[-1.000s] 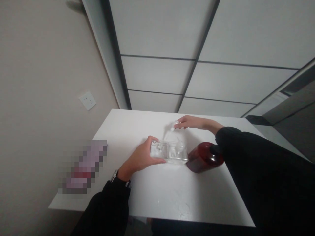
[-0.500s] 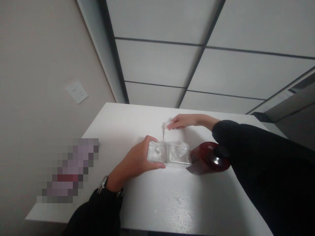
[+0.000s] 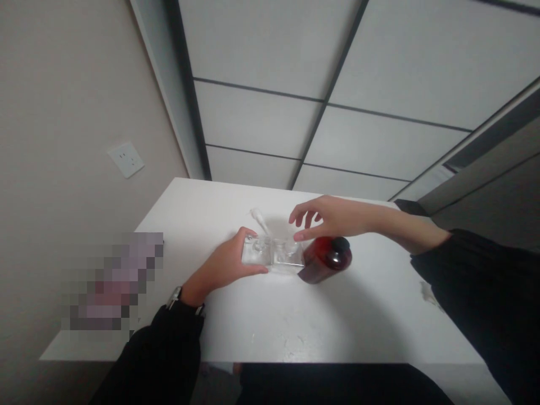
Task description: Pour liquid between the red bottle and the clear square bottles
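Observation:
My left hand (image 3: 225,256) is closed around the left end of a clear two-part container (image 3: 288,253), thumb on the near side and fingers on the far side. Just behind the container, a whitish, see-through slender piece (image 3: 259,220) lies at a slant; its exact kind is unclear. My right hand (image 3: 324,216) hovers over the far side, fingers bent and apart, with nothing visible in them. Close to the container's right end is a dark red bottle (image 3: 323,261) with a black cap, below my right hand.
Everything sits on a white table (image 3: 236,326). A blurred-out pinkish object (image 3: 113,281) lies near its left edge. A small pale item (image 3: 430,293) is partly covered by my right sleeve. A wall socket (image 3: 126,160) and a panelled cabinet front stand beyond.
My right hand has let go of the whitish slender piece, which now lies behind the container, and has drawn back to the right. My left hand keeps its hold. The view has shifted.

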Demonstrator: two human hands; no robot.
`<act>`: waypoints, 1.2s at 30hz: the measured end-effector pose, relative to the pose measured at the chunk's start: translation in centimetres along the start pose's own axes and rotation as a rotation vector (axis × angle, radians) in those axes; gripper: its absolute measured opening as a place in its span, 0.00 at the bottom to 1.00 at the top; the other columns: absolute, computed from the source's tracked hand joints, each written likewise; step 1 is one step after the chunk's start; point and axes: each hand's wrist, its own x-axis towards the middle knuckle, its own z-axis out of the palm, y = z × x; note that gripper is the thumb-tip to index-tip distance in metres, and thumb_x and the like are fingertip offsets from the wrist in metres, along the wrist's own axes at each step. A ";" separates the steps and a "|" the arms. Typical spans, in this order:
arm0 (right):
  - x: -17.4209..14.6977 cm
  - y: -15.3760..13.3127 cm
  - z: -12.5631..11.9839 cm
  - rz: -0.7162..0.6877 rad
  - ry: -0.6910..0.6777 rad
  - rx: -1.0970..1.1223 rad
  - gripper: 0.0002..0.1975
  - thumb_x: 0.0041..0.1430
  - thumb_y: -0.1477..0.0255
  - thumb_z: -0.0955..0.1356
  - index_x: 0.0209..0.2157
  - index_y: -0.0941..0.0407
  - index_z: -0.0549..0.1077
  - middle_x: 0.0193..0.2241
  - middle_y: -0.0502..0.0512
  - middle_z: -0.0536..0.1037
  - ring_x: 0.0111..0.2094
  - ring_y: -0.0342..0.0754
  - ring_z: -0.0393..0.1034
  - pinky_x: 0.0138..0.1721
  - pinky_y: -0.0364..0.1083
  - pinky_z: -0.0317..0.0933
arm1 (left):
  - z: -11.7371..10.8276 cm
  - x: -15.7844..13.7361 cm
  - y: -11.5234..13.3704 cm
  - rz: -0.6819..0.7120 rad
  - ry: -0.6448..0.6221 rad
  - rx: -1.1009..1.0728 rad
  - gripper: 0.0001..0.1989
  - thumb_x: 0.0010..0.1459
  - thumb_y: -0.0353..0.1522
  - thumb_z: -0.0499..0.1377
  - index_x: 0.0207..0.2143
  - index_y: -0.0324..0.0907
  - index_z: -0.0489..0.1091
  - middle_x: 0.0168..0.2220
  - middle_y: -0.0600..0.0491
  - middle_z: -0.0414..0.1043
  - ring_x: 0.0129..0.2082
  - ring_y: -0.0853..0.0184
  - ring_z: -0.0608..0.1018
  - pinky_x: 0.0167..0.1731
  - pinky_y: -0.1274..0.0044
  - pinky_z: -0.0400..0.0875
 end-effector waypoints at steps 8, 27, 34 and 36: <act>-0.6 -4.9 3.7 0.073 0.095 -0.470 0.22 0.61 0.67 0.74 0.57 0.50 0.76 0.44 0.59 0.86 0.44 0.60 0.81 0.39 0.49 0.65 | 0.2 -0.2 0.0 0.031 0.010 -0.023 0.34 0.50 0.44 0.72 0.54 0.46 0.63 0.53 0.46 0.77 0.52 0.49 0.80 0.51 0.62 0.72; -4.1 -6.1 0.3 0.028 0.267 -0.395 0.13 0.61 0.76 0.71 0.46 0.52 0.83 0.45 0.55 0.85 0.41 0.53 0.79 0.41 0.48 0.67 | 0.2 -0.1 0.5 0.021 0.001 0.021 0.37 0.50 0.47 0.72 0.56 0.44 0.63 0.56 0.41 0.76 0.54 0.46 0.79 0.54 0.60 0.71; -4.4 -6.5 0.3 0.053 0.254 -0.377 0.13 0.59 0.77 0.72 0.45 0.52 0.83 0.43 0.54 0.85 0.38 0.51 0.78 0.38 0.47 0.66 | 0.2 -0.1 0.4 0.023 0.001 0.036 0.37 0.50 0.48 0.72 0.56 0.44 0.62 0.55 0.42 0.76 0.52 0.46 0.79 0.52 0.60 0.72; -4.4 -6.5 0.3 0.048 0.266 -0.390 0.13 0.59 0.77 0.71 0.45 0.53 0.83 0.44 0.55 0.85 0.39 0.51 0.78 0.39 0.47 0.66 | 0.3 0.0 0.3 0.024 0.003 0.037 0.37 0.50 0.48 0.72 0.56 0.44 0.62 0.55 0.41 0.76 0.53 0.45 0.79 0.53 0.60 0.71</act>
